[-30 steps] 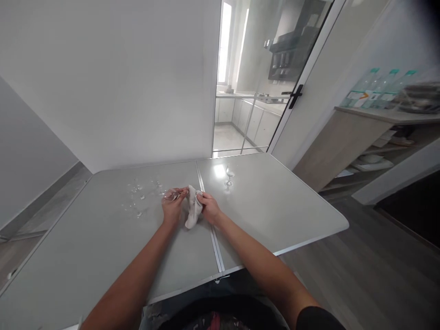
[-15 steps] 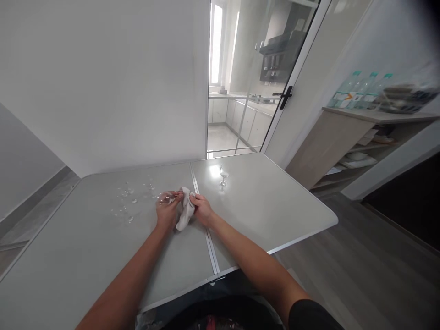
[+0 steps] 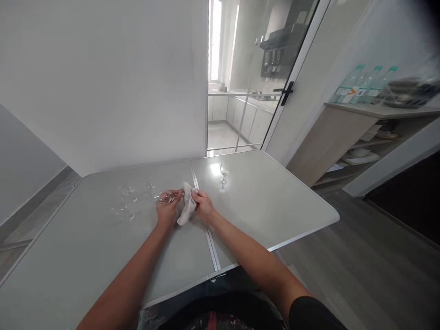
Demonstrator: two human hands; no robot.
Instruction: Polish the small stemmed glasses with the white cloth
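My left hand (image 3: 167,208) is closed around a clear stemmed glass (image 3: 162,197), its bowl toward the left. In my right hand (image 3: 203,205) a white cloth (image 3: 187,206) is bunched and pressed against the foot end of the glass, which the cloth partly hides. Both hands hover close together over the table near its metal seam. To the left, several clear glasses (image 3: 132,197) lie or stand in a group; their outlines are faint. One small stemmed glass (image 3: 223,173) stands upright by itself beyond my right hand.
The pale table (image 3: 268,197) has a metal seam (image 3: 212,247) across it and a wall behind. A glass door with a black handle (image 3: 286,93) stands beyond. On the right, a wooden shelf unit (image 3: 337,133) carries several plastic bottles (image 3: 367,87) and a basket (image 3: 409,94).
My right hand and the cloth have shifted very slightly against the glass. My left hand keeps its hold in nearly the same place. The camera view has tilted a little.
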